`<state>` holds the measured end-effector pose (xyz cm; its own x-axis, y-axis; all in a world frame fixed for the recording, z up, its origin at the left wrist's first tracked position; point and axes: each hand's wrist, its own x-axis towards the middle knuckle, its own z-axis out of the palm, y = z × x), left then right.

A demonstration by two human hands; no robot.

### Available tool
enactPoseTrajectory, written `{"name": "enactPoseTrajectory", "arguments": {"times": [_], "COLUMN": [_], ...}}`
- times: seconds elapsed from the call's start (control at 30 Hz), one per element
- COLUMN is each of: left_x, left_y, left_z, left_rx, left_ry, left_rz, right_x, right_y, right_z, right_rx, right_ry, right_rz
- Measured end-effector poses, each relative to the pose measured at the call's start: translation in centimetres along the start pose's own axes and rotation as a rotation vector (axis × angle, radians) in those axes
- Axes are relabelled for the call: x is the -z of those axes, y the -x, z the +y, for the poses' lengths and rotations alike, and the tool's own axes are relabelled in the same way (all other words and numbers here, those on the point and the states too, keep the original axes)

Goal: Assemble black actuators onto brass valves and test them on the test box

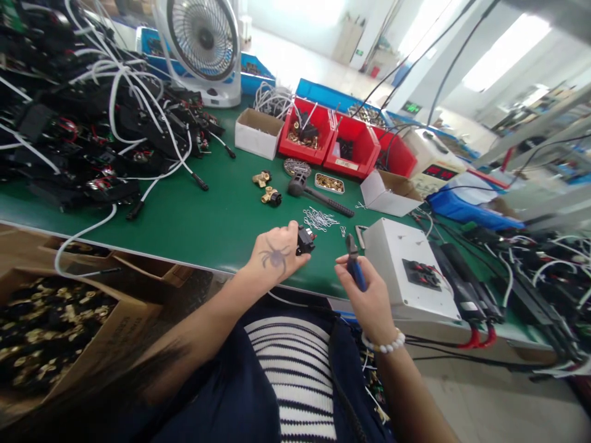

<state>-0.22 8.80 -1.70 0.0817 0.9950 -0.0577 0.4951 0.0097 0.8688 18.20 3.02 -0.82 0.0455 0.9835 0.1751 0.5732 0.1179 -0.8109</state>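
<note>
My left hand [276,251] is closed round a small black part [305,239] with a bit of red and silver on it, just above the front of the green bench; my fingers hide some of it. In my right hand [367,294] is a pair of pliers [354,264] with blue handles, jaws pointing away from me. Just beyond the hands lies a loose pile of thin metal clips [319,219]. Behind it rest a black rubber mallet [318,195], two brass fittings [270,195] and a small tray of brass pieces [329,183].
Red bins [351,166] and white cardboard boxes [258,136] line the back of the bench. Tangled black parts with white cables [111,129] crowd the left, near a fan [205,43]. A grey box [401,271] with a socket stands right. A carton of brass parts [124,326] sits below left.
</note>
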Motion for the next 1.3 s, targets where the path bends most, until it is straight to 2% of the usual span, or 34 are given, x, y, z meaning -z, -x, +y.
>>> {"name": "enactPoseTrajectory", "arguments": {"times": [0.17,0.33,0.47,0.57,0.67,0.83,0.97,1.03,1.1,1.2,1.3], "left_x": [-0.5,-0.7,-0.1,0.6,1.1,1.3,1.4,1.5,1.6,1.8,1.9], "left_y": [0.6,3.2,4.6,5.3,5.9,6.6,6.8,6.8,6.8,6.9,7.1], "left_z": [-1.5,-1.1,0.1,0.6,1.1,1.7,1.9,2.0,2.1,2.1,2.0], "left_rx": [0.109,0.191,0.226,0.226,0.208,0.203,0.22,0.22,0.22,0.211,0.183], "left_ry": [0.434,0.858,1.037,1.171,1.202,1.206,1.166,1.16,1.15,1.136,1.122], "left_rz": [-0.101,-0.252,-0.226,-0.185,-0.168,-0.158,-0.128,-0.124,-0.107,-0.088,-0.108], "right_x": [-0.9,-0.9,0.1,1.0,1.4,1.3,1.6,1.4,0.9,-0.2,-0.8], "right_y": [2.1,2.9,3.0,3.3,3.4,3.2,3.2,3.0,2.3,0.7,-0.7], "right_z": [-0.6,-0.5,-1.0,-2.0,-2.6,-2.7,-3.4,-3.2,-2.0,1.3,3.9], "right_rx": [-0.037,0.055,0.174,0.226,0.268,0.329,0.305,0.266,0.182,0.058,0.062], "right_ry": [-0.105,0.056,0.222,0.215,0.215,0.314,0.244,0.25,0.287,0.482,0.677], "right_rz": [-0.035,-0.113,-0.102,-0.007,0.127,-0.014,0.138,0.098,0.033,0.036,-0.003]}}
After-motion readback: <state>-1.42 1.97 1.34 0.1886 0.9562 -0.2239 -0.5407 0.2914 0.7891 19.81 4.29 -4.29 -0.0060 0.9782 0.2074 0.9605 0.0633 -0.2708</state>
